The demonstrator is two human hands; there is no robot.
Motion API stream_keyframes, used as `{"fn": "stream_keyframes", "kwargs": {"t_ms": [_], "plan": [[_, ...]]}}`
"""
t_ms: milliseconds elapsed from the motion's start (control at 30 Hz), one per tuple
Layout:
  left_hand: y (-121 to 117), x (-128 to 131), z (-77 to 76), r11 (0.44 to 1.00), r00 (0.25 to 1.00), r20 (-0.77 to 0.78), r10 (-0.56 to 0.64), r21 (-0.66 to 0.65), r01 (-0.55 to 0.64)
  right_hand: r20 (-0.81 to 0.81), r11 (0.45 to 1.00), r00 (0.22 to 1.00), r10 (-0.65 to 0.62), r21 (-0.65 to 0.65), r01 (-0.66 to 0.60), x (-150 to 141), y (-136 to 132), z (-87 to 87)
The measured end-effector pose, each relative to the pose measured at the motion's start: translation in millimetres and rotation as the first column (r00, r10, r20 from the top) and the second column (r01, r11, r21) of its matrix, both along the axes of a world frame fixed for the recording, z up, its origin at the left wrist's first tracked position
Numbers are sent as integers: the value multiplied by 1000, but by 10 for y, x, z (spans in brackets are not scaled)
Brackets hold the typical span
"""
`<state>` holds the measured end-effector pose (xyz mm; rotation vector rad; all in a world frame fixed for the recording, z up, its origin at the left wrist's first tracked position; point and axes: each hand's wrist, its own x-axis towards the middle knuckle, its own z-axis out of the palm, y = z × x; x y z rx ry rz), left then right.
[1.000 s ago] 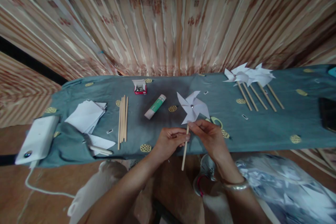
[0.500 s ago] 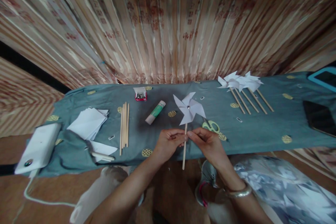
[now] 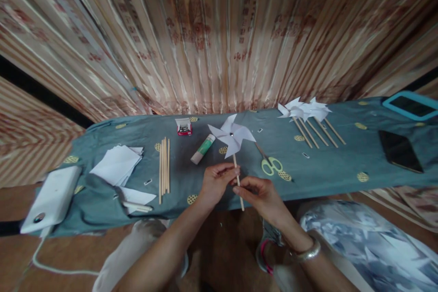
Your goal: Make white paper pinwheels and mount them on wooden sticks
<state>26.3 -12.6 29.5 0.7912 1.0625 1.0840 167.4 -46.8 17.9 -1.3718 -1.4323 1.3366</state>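
A white paper pinwheel (image 3: 236, 139) on a thin wooden stick is held above the cloth-covered table, its head tilted a little left, a shiny pin at its centre. My left hand (image 3: 219, 182) is closed on the stick just below the paper blades. Lower on the same stick, my right hand (image 3: 258, 194) pinches it between thumb and fingers. Scissors (image 3: 271, 165) with pale green handles lie just beyond my right hand. A glue stick (image 3: 203, 149) with a green label rests to the left of the pinwheel.
Loose wooden sticks (image 3: 164, 171) and a small open box of pins (image 3: 184, 127) lie left. Farther left are stacked white paper (image 3: 118, 164) and a white corded device (image 3: 51, 198). Several pinwheels (image 3: 303, 109), a black phone (image 3: 400, 150) and a blue-framed tablet (image 3: 412, 105) lie right.
The pinwheel has shifted left and its stick now slants. My right hand has slid down the stick, away from my left hand. The view has turned slightly right.
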Motion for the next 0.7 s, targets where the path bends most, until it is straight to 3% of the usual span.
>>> {"fn": "stream_keyframes", "kwargs": {"t_ms": [200,433,567,700], "plan": [[-51,-67,-22,1000,1000,-6,-12,-8,12,41,994,993,-111,13,111,184,126,56],[-90,-96,-16,998,999,-14,-45,-33,45,203,947,928,-311,150,285,639,418,250],[-82,-9,15,999,999,30,-27,-47,29,290,978,936,-197,129,166,629,451,420],[-29,124,43,998,996,88,-28,-60,33,285,998,958,-9,66,-10,399,317,433]]}}
